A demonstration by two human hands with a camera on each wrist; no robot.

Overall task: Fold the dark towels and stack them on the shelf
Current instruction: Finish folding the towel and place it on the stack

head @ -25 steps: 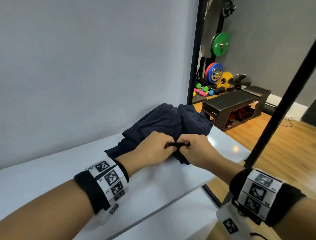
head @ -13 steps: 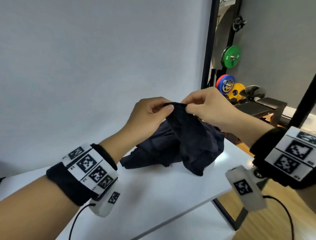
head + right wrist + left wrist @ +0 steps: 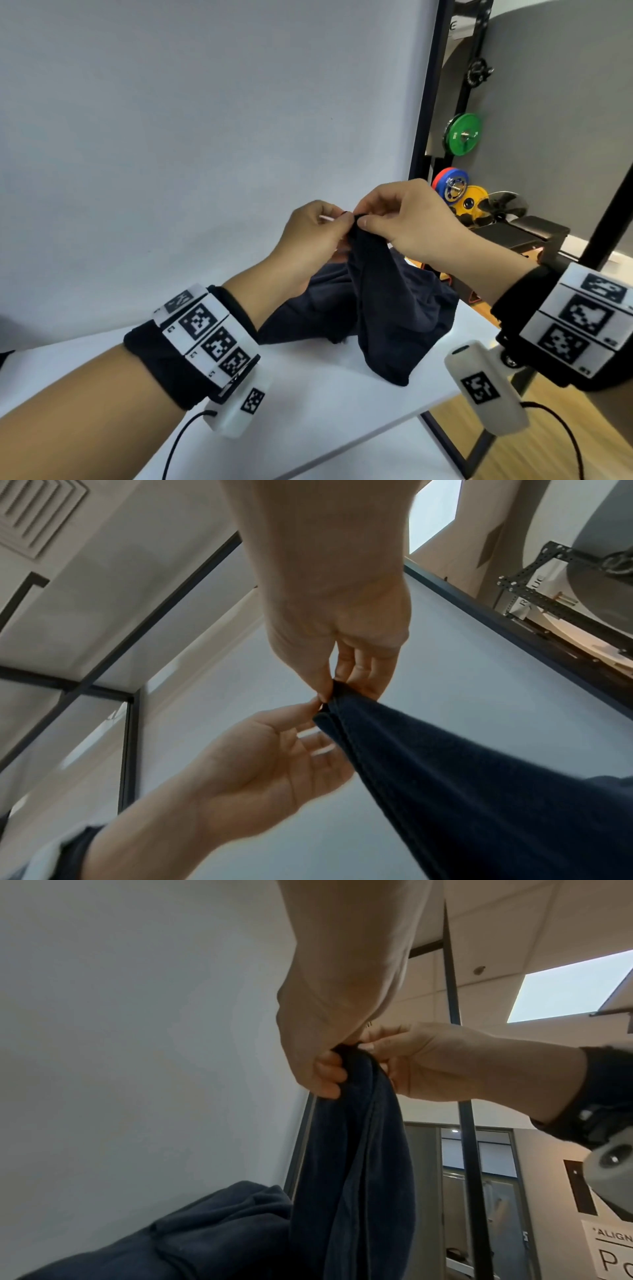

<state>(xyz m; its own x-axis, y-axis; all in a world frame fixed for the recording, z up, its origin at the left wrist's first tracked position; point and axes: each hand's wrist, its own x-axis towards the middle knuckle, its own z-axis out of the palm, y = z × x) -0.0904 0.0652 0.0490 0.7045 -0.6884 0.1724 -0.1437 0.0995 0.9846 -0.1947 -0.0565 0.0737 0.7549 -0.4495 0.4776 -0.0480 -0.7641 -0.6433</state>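
- My left hand [image 3: 315,229] and my right hand [image 3: 407,219] both pinch the top of one soft dark blue towel [image 3: 383,308], close together, fingertips almost touching
- From my head I see the towel hang down from my fingers, and its low end [image 3: 394,370] rests on the flat white shelf board [image 3: 325,404]
- More dark blue cloth lies in a heap [image 3: 308,315] on the board behind it, close to the pale wall
- My left wrist camera looks up from below: my curled left fingers [image 3: 325,1074] hold the gathered cloth, and the heap [image 3: 212,1231] shows at the bottom
- My right wrist camera shows my right thumb and fingers [image 3: 359,680] nipping the towel's corner [image 3: 335,696], with my left palm [image 3: 267,764] facing the camera
- I cannot tell how many towels are in the heap
- The heap's left side hides behind my left wrist in the head view
- Round green, blue and yellow weight plates [image 3: 462,133] stand far off to the right
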